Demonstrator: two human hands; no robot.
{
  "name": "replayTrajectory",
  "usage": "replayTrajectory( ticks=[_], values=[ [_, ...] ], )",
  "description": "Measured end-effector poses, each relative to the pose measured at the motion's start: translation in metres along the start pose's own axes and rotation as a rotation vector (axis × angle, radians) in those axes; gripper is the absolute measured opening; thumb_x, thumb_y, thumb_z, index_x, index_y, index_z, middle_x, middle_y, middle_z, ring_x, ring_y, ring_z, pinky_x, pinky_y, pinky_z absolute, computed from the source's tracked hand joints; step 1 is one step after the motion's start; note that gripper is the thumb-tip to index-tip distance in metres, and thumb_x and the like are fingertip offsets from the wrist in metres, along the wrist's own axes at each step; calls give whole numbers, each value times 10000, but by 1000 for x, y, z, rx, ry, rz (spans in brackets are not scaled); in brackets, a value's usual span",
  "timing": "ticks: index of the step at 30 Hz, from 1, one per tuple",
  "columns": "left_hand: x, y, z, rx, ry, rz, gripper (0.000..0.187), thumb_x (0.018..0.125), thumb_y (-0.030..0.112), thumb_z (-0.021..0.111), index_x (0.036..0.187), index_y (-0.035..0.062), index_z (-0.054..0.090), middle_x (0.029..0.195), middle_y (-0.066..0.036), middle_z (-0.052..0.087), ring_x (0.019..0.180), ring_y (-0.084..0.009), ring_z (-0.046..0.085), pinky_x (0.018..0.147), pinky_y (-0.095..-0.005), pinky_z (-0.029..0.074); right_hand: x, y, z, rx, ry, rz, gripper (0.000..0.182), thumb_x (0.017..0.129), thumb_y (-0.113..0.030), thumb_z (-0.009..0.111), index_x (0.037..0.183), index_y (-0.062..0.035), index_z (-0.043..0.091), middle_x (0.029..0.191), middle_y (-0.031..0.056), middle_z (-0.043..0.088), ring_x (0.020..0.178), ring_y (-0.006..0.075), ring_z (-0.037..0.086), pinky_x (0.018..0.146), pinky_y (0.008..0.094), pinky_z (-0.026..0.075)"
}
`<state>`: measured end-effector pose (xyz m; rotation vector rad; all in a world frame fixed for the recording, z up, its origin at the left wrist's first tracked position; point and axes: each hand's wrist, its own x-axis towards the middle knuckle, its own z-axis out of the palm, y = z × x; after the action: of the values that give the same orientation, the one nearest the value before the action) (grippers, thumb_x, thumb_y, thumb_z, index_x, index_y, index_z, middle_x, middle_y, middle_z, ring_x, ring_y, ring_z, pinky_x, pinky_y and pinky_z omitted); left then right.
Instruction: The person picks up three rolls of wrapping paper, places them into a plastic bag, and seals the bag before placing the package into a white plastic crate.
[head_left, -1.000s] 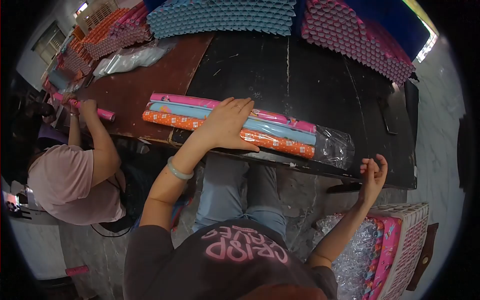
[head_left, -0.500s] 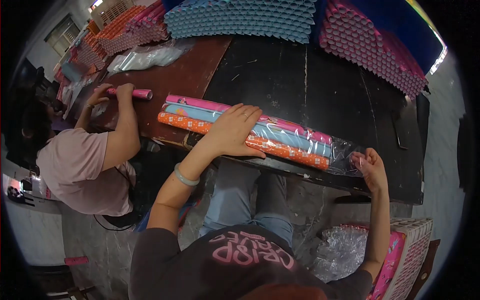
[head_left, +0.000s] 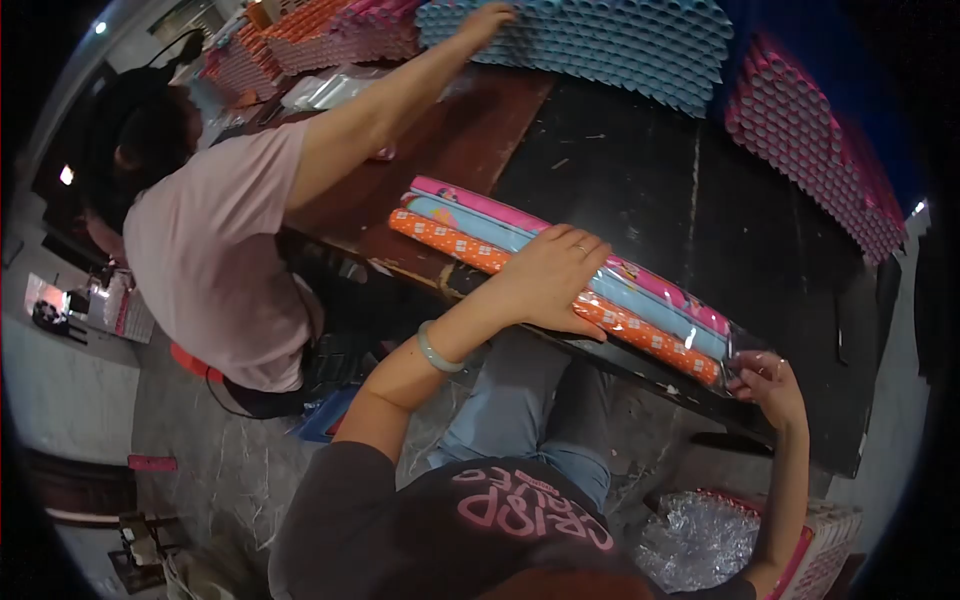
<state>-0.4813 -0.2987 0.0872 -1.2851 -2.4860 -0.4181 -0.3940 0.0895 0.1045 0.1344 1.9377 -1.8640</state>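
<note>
Pink, blue, orange rolls (head_left: pixel 470 228), clear-bagged, lying flat

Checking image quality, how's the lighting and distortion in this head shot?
Head view: strong fisheye bend with black corners; dim overall, dark table swallowing detail; glare on the plastic bag by the right hand; left hand on the paper rolls is sharp.

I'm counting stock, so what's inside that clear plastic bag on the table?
Three paper rolls lie inside the clear bag: pink, blue and orange. The left hand covers their middles.
</note>
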Motion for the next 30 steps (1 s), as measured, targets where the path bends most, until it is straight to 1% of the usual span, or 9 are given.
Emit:
replayTrajectory(
  ticks=[2,3,5,9,19,22,25,27,30],
  values=[
    [-1,-1,2,-7,18,-6,911,648,641,670,1167,-86,497,1112,-206,557,1070,-338,523,971,-421,371,14,13,-5,-253,108,50,230,865,-64,610,1054,67,607,779,81,628,584,118,592,500,216,484],
    [-1,-1,3,10,24,-2,924,641,652,667,1165,-91,501,1109,-205,559,1065,-333,526,965,-412,373,19,15,-1,-247,70,35,230,865,-64,610,1054,67,607,779,81,628,584,118,592,500,216,484],
    [-3,-1,4,35,32,-7,931,636,656,666,1163,-93,503,1109,-204,559,1063,-331,527,963,-409,374,24,19,5,-131,112,45,152,843,-80,650,924,49,642,588,19,548,421,85,470,392,218,381],
    [-2,-2,8,15,43,10,941,620,657,670,1160,-97,507,1108,-199,561,1059,-326,530,958,-397,377,27,22,23,-138,171,34,195,853,-135,654,712,-10,606,538,5,514,410,66,432,381,215,308],
    [-2,-2,10,26,25,25,939,623,661,665,1157,-96,508,1114,-200,561,1064,-330,530,949,-393,385,36,33,22,136,218,40,242,903,-174,610,707,-45,548,538,-9,484,402,76,419,373,232,294],
    [-2,-1,9,31,21,24,945,625,667,662,1158,-97,507,1113,-201,561,1061,-328,531,945,-392,386,32,26,27,8,191,62,238,909,-184,601,729,-40,544,544,6,495,400,81,439,359,228,313],
    [-2,-3,13,50,64,38,985,594,709,651,1129,-109,526,1077,-183,577,1020,-291,540,904,-364,395,30,24,25,-118,260,82,195,908,-182,603,803,-20,570,568,8,514,405,74,456,351,214,327],
    [-1,-3,14,58,69,41,984,593,711,652,1127,-107,528,1078,-183,578,1022,-292,541,905,-364,395,30,23,22,-91,397,-56,179,901,-179,613,881,-2,596,590,1,532,413,66,463,355,202,329],
    [-2,-3,14,68,64,42,983,591,714,651,1123,-104,532,1078,-184,579,1022,-294,542,906,-365,397,32,25,21,-186,406,-1,186,902,-180,612,936,4,609,606,-8,536,419,62,462,369,199,341]
  ],
)
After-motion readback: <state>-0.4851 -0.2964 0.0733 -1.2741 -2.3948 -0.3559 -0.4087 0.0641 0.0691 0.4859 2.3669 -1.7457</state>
